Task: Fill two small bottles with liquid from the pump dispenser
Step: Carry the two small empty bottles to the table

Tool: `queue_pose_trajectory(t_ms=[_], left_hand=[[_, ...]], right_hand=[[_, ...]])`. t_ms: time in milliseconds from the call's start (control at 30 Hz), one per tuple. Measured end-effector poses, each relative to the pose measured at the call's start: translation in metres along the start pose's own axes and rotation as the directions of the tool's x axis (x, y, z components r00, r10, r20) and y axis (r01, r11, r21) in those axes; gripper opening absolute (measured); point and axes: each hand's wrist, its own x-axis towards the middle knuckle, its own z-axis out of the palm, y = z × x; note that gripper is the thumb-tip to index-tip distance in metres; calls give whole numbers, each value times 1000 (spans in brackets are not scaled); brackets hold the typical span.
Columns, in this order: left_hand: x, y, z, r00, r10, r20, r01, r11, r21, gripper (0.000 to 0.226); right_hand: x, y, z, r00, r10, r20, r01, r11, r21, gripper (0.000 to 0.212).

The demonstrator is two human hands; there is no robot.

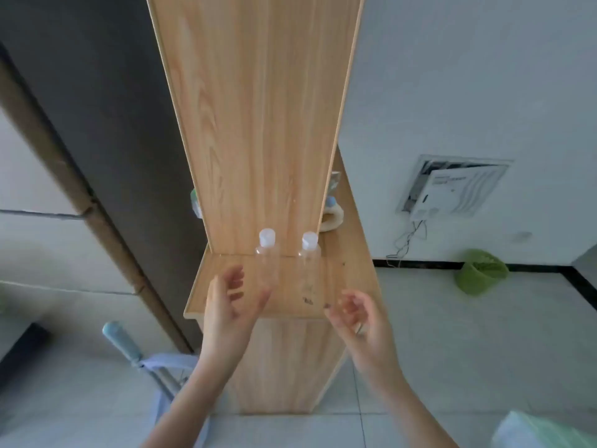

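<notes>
2 small clear plastic bottles with white caps, one [267, 253] left and one [309, 257] right, stand capped and seemingly empty on the light wooden shelf [352, 286], so filling hasn't started and no pump dispenser shows. Left hand [226, 302] and right hand [358, 315] hover spread, holding nothing, above pale floor tiles [452, 334].
</notes>
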Motion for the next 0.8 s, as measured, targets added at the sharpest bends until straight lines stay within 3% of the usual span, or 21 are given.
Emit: queue_pose_trajectory(t_ms=[100,200,300,400,500,800], left_hand=[[34,5,19,997,-36,67,29,995,101,80],[50,2,34,986,-93,138,76,990,120,88],[57,-6,44,980,-106,171,87,990,115,67],[58,-14,50,978,-114,173,104,992,65,46],[58,-18,50,980,-91,179,89,996,17,38],[36,0,22,965,9,261,5,999,-53,19]], right_hand=[[44,-6,10,996,-86,-34,80,985,-150,56],[73,-7,23,996,-28,80,39,988,-149,71],[86,2,31,979,16,205,3,996,-88,69],[91,7,39,970,13,243,11,995,-98,51],[93,6,41,970,-8,244,30,996,-88,35],[64,-3,35,966,-61,250,54,998,33,32]])
